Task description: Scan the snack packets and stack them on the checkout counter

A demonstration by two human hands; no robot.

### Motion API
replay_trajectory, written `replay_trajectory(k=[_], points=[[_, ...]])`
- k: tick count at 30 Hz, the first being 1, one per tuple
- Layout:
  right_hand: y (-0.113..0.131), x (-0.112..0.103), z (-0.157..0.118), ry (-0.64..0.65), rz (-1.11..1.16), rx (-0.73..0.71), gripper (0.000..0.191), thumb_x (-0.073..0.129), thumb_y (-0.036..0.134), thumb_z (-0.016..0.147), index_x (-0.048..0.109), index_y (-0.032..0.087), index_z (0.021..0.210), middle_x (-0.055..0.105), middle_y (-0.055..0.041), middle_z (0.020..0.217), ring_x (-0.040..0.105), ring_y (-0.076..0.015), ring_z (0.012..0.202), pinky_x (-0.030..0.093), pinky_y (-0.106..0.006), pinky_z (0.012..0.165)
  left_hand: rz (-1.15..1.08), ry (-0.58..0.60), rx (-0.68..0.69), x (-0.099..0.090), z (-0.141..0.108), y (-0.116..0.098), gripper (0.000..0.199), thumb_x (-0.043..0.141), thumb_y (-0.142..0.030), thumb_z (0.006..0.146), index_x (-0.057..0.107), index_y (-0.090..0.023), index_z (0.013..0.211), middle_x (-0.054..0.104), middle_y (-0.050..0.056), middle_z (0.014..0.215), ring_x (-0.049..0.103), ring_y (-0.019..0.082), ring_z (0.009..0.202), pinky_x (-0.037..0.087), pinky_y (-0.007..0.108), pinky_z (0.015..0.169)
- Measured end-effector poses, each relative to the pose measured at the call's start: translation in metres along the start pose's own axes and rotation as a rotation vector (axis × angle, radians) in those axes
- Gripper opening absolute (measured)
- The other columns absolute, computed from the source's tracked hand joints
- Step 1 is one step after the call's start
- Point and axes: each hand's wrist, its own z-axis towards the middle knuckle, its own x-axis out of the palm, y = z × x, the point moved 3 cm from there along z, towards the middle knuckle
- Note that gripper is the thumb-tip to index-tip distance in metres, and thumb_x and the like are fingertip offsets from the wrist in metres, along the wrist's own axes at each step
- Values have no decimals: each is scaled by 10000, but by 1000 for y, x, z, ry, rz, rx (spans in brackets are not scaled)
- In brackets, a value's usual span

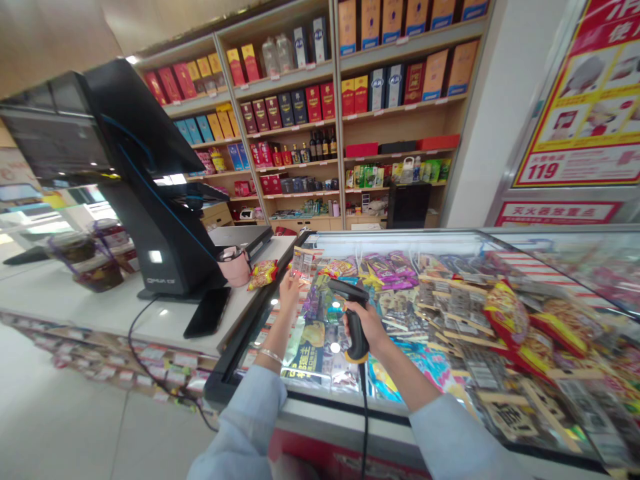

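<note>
My right hand point(369, 325) is wrapped round the grip of a black barcode scanner point(350, 291) with a yellow-orange base and a cable hanging down. The scanner's head points left, towards my other hand. In my left hand point(289, 293), closed at its fingertips, is a small clear snack packet point(304, 261) with a tan strip along its top. Both hands are above the glass top of a chest freezer point(395, 407). Many similar packets with tan strips point(457, 297) lie to the right, beside red and yellow snack bags point(506, 312).
On the white counter point(165, 327) at left stand a black checkout screen point(145, 127), a pink cup point(234, 267) and tubs point(97, 270). A phone point(207, 313) and a yellow snack bag point(263, 274) lie there too. Shelves of boxed bottles point(293, 107) line the back wall.
</note>
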Motion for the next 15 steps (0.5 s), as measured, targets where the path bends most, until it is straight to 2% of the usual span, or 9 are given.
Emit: replay_trajectory(k=[15], points=[[0,-1,0,-16,6,2,224,672,372,637,559,183,678,567,12,441,494,-126,321,413,-233,315,-24,-16,-18,-3,4,5,413,677,-385,793,620,-180,1146,700,78,1054,680,177,907,591,341,809]])
